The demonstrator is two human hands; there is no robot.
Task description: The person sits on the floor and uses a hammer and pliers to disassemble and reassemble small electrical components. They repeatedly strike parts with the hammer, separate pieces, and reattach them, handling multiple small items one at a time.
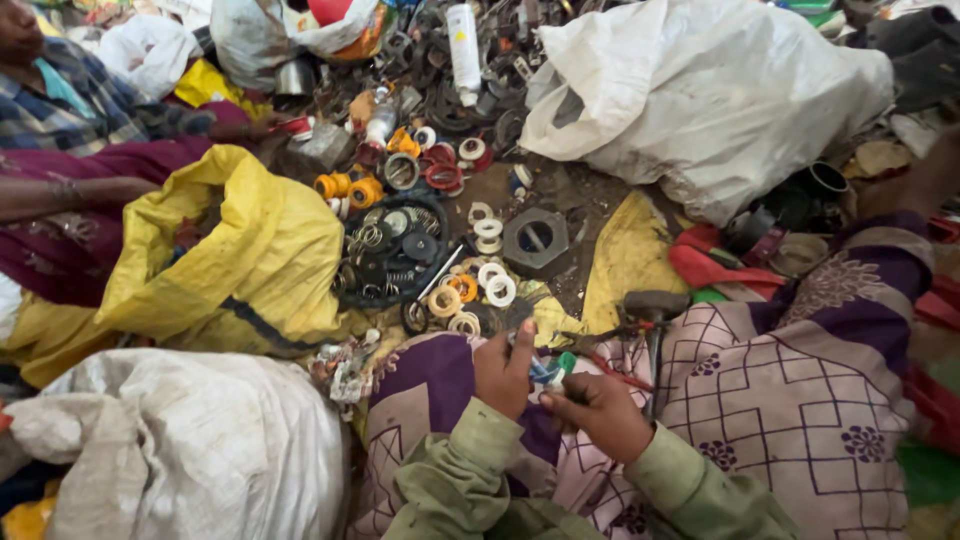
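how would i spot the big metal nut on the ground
Start at the yellow sack on the left, then move right past the dark heap of springs and rings. The big metal nut lies flat beside it: grey, six-sided, far larger than the white rings nearby.

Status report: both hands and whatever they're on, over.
Left hand and right hand together over lap, pinching one small blue-and-white part. Hammer lies just beyond right hand. Nothing blocking the hands.

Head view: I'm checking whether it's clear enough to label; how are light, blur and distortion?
Head view: soft, even light without glare; wide-angle bending toward the edges; left hand and right hand slightly soft, the small blue-green part between them too blurred to identify; hexagonal nut reasonably sharp.
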